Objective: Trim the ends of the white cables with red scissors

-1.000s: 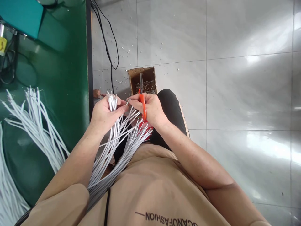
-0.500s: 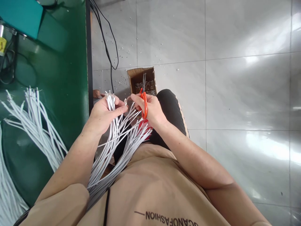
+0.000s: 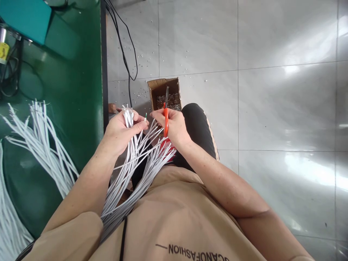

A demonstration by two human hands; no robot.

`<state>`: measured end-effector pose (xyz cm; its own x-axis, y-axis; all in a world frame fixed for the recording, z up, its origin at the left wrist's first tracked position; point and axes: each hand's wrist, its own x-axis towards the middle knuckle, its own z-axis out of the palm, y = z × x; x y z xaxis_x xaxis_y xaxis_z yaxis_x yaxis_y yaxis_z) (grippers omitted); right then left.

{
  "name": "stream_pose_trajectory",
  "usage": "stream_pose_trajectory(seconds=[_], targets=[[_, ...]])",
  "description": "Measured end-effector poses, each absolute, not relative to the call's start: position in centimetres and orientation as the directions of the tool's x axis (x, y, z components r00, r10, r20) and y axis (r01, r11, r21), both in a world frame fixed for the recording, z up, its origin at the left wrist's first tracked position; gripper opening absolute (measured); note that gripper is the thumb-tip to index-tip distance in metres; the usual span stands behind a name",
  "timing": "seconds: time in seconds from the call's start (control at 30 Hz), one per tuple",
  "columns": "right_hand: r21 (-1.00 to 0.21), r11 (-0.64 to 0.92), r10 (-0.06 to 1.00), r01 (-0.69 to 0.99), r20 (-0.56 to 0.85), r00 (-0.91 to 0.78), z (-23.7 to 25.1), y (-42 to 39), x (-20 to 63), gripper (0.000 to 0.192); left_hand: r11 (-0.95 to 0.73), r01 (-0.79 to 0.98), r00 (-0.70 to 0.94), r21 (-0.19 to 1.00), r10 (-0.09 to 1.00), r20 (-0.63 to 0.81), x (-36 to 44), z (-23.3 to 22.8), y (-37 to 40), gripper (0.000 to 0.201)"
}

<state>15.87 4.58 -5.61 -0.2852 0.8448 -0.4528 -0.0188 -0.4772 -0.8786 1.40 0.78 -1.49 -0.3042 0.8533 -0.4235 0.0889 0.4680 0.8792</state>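
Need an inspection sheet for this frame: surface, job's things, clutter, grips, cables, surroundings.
Surface: green table at the person's left; grey tiled floor ahead.
Job's things: bundle of white wires across the lap; orange-handled scissors; one wire end raised between the hands.
Clutter: small metal scraps scattered on the floor; cardboard box holding more scraps.
Grips: left hand closed around the bundle; right hand holds the scissors, blades closed.
Cables: black cables trail down the table edge onto the floor.
Surroundings: more white wires on the table; teal machine in the far corner.
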Motion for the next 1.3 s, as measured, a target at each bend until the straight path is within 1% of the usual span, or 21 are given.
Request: stream_pose_trajectory(seconds=[0.07,0.17,0.23,0.3,0.4,0.53,0.67,0.77,0.8,0.87,0.93,1.0,1.03,1.07,1.1,1.17,1.2,1.23,1.27,1.3], targets=[[-0.909,-0.416,0.882,0.036,-0.413,-0.225,-5.9,4.6,16.1,0.024,0.496,0.038,-0.277,0.868,0.84,-0.468,1.3,-1.3,0.8,0.031],[-0.958,-0.282,0.94,0.049,-0.286,-0.188,-5.5,4.7,16.3,0.022,0.541,0.025,-0.181,0.84,0.829,-0.529,0.7,-1.1,0.7,0.024],[-0.974,-0.221,0.95,0.052,-0.228,-0.212,-4.7,4.7,16.4,0.022,0.546,0.034,-0.111,0.837,0.834,-0.54,0.2,-1.2,0.6,0.022],[-0.975,-0.205,0.939,0.09,-0.222,-0.264,-4.1,4.7,16.3,0.023,0.531,0.058,-0.081,0.845,0.846,-0.527,-0.2,-1.3,0.5,0.022],[-0.965,-0.201,0.915,0.169,-0.246,-0.319,-3.7,4.6,16.0,0.023,0.494,0.162,-0.109,0.854,0.869,-0.482,-0.5,-1.5,0.5,0.023],[-0.96,-0.201,0.916,0.194,-0.254,-0.311,-3.9,4.4,15.6,0.023,0.475,0.306,-0.243,0.825,0.877,-0.415,-0.4,-1.5,0.5,0.029],[-0.966,-0.228,0.918,0.12,-0.254,-0.304,-3.9,4.4,15.6,0.022,0.509,0.369,-0.354,0.778,0.851,-0.389,-0.2,-1.4,0.4,0.036],[-0.965,-0.26,0.915,0.038,-0.259,-0.311,-3.8,4.5,15.6,0.021,0.509,0.436,-0.387,0.742,0.851,-0.356,-0.1,-1.1,0.3,0.034],[-0.955,-0.295,0.906,0.007,-0.282,-0.316,-3.8,4.5,15.6,0.022,0.5,0.431,-0.385,0.751,0.855,-0.348,-0.1,-1.1,0.4,0.032],[-0.906,-0.415,0.862,-0.081,-0.364,-0.353,-3.7,4.6,15.6,0.024,0.475,0.335,-0.337,0.814,0.867,-0.367,0.1,-1.0,0.6,0.028],[-0.824,-0.539,0.791,-0.173,-0.426,-0.439,-3.6,4.6,15.7,0.028,0.45,0.172,-0.253,0.876,0.88,-0.402,0.2,-0.8,0.8,0.029],[-0.778,-0.591,0.744,-0.213,-0.423,-0.517,-3.5,4.7,16.0,0.034,0.442,0.066,-0.191,0.895,0.886,-0.423,0.4,-0.7,0.9,0.031],[-0.788,-0.582,0.742,-0.199,-0.416,-0.525,-3.6,4.7,16.2,0.036,0.442,0.053,-0.185,0.895,0.885,-0.427,0.4,-0.6,0.9,0.031],[-0.819,-0.552,0.756,-0.155,-0.414,-0.507,-3.6,4.7,16.4,0.036,0.441,0.051,-0.195,0.896,0.884,-0.424,0.5,-0.6,0.9,0.032],[-0.864,-0.499,0.783,-0.074,-0.412,-0.466,-3.7,4.7,16.6,0.035,0.44,0.056,-0.211,0.896,0.883,-0.42,0.5,-0.6,0.9,0.033],[-0.928,-0.316,0.85,0.198,-0.369,-0.375,-4.1,4.6,16.9,0.031,0.429,0.076,-0.252,0.9,0.881,-0.399,0.6,-0.6,0.8,0.034],[-0.916,-0.198,0.877,0.35,-0.325,-0.354,-4.3,4.5,16.9,0.029,0.418,0.087,-0.271,0.904,0.883,-0.382,0.7,-0.7,0.8,0.034],[-0.875,-0.083,0.891,0.477,-0.279,-0.359,-4.4,4.4,16.9,0.027,0.406,0.099,-0.287,0.908,0.886,-0.365,0.8,-0.7,0.7,0.034],[-0.824,0.017,0.892,0.567,-0.244,-0.38,-4.6,4.3,16.9,0.026,0.397,0.11,-0.299,0.911,0.887,-0.351,0.8,-0.8,0.7,0.034],[-0.778,0.089,0.887,0.622,-0.222,-0.405,-4.7,4.3,16.8,0.026,0.388,0.119,-0.309,0.914,0.889,-0.337,0.9,-0.9,0.7,0.033]])
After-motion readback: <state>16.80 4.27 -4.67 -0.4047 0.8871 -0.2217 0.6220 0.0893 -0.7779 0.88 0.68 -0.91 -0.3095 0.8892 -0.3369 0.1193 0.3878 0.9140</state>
